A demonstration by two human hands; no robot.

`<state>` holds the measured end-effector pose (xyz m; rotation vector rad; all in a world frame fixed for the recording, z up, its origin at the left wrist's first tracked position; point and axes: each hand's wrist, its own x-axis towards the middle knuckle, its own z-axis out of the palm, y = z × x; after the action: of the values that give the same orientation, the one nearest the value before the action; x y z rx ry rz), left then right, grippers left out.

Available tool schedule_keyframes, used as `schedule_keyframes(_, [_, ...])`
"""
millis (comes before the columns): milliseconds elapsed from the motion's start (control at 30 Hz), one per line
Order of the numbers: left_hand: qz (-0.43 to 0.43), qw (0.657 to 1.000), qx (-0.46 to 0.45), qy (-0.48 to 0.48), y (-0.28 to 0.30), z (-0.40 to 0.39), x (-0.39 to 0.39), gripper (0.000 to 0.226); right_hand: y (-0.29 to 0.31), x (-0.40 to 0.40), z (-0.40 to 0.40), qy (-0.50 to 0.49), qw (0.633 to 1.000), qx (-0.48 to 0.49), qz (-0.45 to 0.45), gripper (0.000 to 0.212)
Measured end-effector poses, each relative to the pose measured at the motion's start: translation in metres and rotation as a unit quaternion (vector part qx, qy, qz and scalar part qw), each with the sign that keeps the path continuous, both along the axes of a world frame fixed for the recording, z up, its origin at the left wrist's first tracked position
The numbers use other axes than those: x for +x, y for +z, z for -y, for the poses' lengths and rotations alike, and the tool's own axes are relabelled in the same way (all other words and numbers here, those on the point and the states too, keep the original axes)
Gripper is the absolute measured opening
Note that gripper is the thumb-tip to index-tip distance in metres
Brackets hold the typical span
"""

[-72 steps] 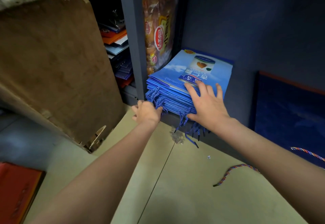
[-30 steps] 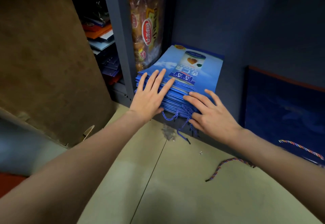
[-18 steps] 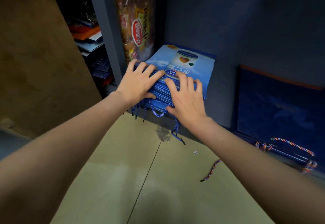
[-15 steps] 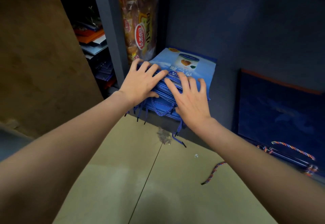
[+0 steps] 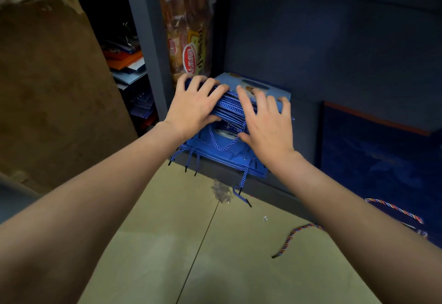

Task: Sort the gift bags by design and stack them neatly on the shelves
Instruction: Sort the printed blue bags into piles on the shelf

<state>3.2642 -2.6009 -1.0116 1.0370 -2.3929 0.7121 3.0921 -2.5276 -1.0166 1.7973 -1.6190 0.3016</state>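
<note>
A stack of light-blue gift bags [image 5: 222,153] with blue-and-white rope handles lies flat on the low shelf [image 5: 275,190], its handles hanging over the front edge. My left hand [image 5: 193,110] and my right hand [image 5: 267,127] sit side by side on the upper bags [image 5: 229,105]. Fingers spread across the top and both thumbs tuck under the front edges, so that the upper bags tilt up off the lower ones. A lower bag's face and handle show in the gap. The printed top bag is mostly hidden by my hands.
A clear snack packet [image 5: 189,48] stands against the grey upright left of the stack. Beyond the upright lie other flat bags [image 5: 129,69]. A dark-blue bag [image 5: 382,160] leans at the right. A loose multicoloured cord [image 5: 294,236] lies on the tiled floor, with a brown board [image 5: 55,93] at the left.
My hands slid from the stack's front edge onto its top. They now hold the upper bags, whose front has risen and uncovered a bag beneath.
</note>
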Motion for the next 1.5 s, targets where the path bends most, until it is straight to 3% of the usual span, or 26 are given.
schedule_keyframes(167, [0.008, 1.0, 0.008, 0.022, -0.019, -0.009, 0.004, 0.081, -0.013, 0.0, 0.004, -0.004, 1.0, 0.02, -0.007, 0.099])
schedule_keyframes(333, [-0.034, 0.986, 0.069, 0.146, -0.047, -0.016, 0.018, 0.105, -0.022, -0.003, 0.004, 0.038, 0.999, 0.023, -0.025, 0.082])
schedule_keyframes(633, [-0.117, 0.978, 0.087, 0.15, -0.052, -0.007, 0.005, 0.096, -0.025, -0.01, 0.005, 0.041, 0.999, 0.026, -0.025, 0.081])
schedule_keyframes(767, [-0.066, 0.979, 0.1, 0.163, -0.067, -0.019, 0.013, 0.099, -0.046, -0.004, -0.006, 0.037, 0.997, 0.07, -0.016, 0.088])
schedule_keyframes(867, [-0.048, 0.983, 0.097, 0.148, -0.076, -0.031, 0.02, 0.092, -0.058, 0.001, -0.014, 0.029, 0.996, 0.086, -0.009, 0.082])
schedule_keyframes(1067, [0.016, 0.987, 0.097, 0.126, -0.066, -0.032, 0.041, 0.089, -0.045, 0.005, -0.024, 0.001, 0.989, 0.146, 0.004, 0.083])
schedule_keyframes(1167, [0.008, 0.988, 0.103, 0.113, -0.057, -0.034, 0.045, 0.091, -0.02, -0.012, -0.032, -0.019, 0.964, 0.258, 0.056, 0.088])
schedule_keyframes(1267, [-0.067, 0.989, 0.12, 0.061, -0.062, -0.063, 0.026, 0.061, -0.01, -0.035, -0.041, -0.012, 0.9, 0.368, 0.233, 0.087])
schedule_keyframes(1367, [-0.149, 0.946, 0.273, 0.091, -0.072, -0.109, -0.003, 0.043, -0.015, -0.041, -0.053, -0.002, 0.842, 0.346, 0.413, 0.082])
schedule_keyframes(1433, [-0.208, 0.869, 0.42, 0.159, -0.079, -0.123, -0.017, 0.044, -0.022, -0.037, -0.057, -0.011, 0.817, 0.302, 0.491, 0.074])
schedule_keyframes(1500, [-0.286, 0.815, 0.468, 0.188, -0.079, -0.122, -0.031, 0.046, -0.029, -0.027, -0.062, -0.02, 0.802, 0.273, 0.531, 0.074])
